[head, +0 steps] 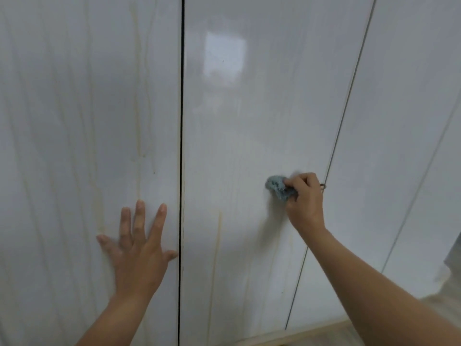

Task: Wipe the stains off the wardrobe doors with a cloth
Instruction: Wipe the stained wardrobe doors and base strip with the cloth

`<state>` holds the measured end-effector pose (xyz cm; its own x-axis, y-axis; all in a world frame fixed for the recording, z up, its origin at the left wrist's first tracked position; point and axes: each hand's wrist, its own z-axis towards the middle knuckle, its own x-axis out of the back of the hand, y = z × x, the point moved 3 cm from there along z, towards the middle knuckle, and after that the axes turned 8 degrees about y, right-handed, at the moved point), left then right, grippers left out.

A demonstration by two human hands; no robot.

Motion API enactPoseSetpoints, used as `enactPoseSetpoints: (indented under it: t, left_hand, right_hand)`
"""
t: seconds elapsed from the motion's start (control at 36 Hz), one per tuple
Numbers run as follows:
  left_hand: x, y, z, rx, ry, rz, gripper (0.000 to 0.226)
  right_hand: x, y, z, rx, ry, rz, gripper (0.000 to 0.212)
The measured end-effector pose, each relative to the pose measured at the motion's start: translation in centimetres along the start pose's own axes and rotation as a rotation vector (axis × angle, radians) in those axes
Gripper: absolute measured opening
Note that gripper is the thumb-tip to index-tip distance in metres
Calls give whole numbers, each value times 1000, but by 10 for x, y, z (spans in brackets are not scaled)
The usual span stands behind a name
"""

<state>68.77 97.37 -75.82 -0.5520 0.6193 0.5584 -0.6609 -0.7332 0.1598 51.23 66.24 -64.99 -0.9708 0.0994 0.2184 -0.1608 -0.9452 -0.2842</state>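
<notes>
Glossy white wardrobe doors (249, 133) fill the view, several panels side by side. Landmark: the dark gap (181, 146) running top to bottom between two panels. Cloth (277, 187): small, blue-grey, bunched into a wad, pressed against the panel right of the dark gap, about mid-height, close to that panel's far seam. Right hand (305, 198) grips the cloth, fingers curled round it; forearm comes in from lower right. Left hand (139, 248) lies flat on the panel left of the dark gap, fingers straight and spread, thumb tip at the gap's edge; it holds nothing. Stains (136, 96): pale yellow-brown run marks, long and near vertical, several across the panel left of the dark gap, strongest in a line above the left hand. One more yellowish streak (218, 236) right of the dark gap, lower than the cloth, between the two hands. Surface around and above the cloth looks plainer, though the frame is soft there. Bright square reflection (224, 58) high on the panel right of the dark gap. Small dark fitting (322, 186) at the seam just beyond the right hand; too small to tell what it is. Strip of wooden floor (324, 335) at the bottom, well right of the dark gap. Pale garment (449, 283) at the right edge.
</notes>
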Motion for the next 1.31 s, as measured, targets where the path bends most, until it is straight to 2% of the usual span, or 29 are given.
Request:
enactPoseSetpoints:
  t: [0.11, 0.19, 0.25, 0.36, 0.42, 0.5, 0.64, 0.75, 0.86, 0.92, 1.03, 1.17, 1.31]
  left_hand:
    - [-2, -1, 0, -17, 14, 5, 144]
    - [-3, -1, 1, -15, 36, 7, 144]
    - [-2, 0, 1, -17, 35, 9, 144]
    - [-2, 0, 0, -13, 33, 3, 143]
    - [-1, 0, -1, -6, 34, -4, 143]
    - [0, 1, -1, 1, 26, -6, 144]
    - [-1, 1, 0, -9, 28, 0, 143]
    - [-2, 0, 0, 4, 21, -5, 144]
    - [-3, 0, -1, 2, 31, -1, 144]
    - [-3, 0, -1, -1, 32, 4, 144]
    - [-3, 1, -1, 4, 24, 2, 144]
    - [-3, 1, -2, 15, 47, -2, 145]
    - [-6, -1, -2, 13, 59, 3, 145]
  right_hand:
    - [-12, 9, -55, 1, -154, -4, 30]
    - [0, 7, -34, 146, -229, -25, 27]
    - [18, 0, 10, 185, -131, -45, 27]
    - [52, -8, 106, -31, 187, -6, 30]
    - [58, -8, 136, -114, 191, 10, 36]
    - [56, -8, 145, -143, 162, -4, 39]
    - [36, 4, 93, -161, 223, 14, 35]
    - [22, 23, 39, -96, 84, -10, 29]
    - [36, 30, 56, -44, -79, -48, 34]
    - [41, 28, 71, -61, -104, -49, 36]
    - [38, 23, 71, -152, -19, -10, 38]
    - [21, 33, 14, -351, 166, 66, 39]
    - [-3, 58, -84, -525, 149, 53, 39]
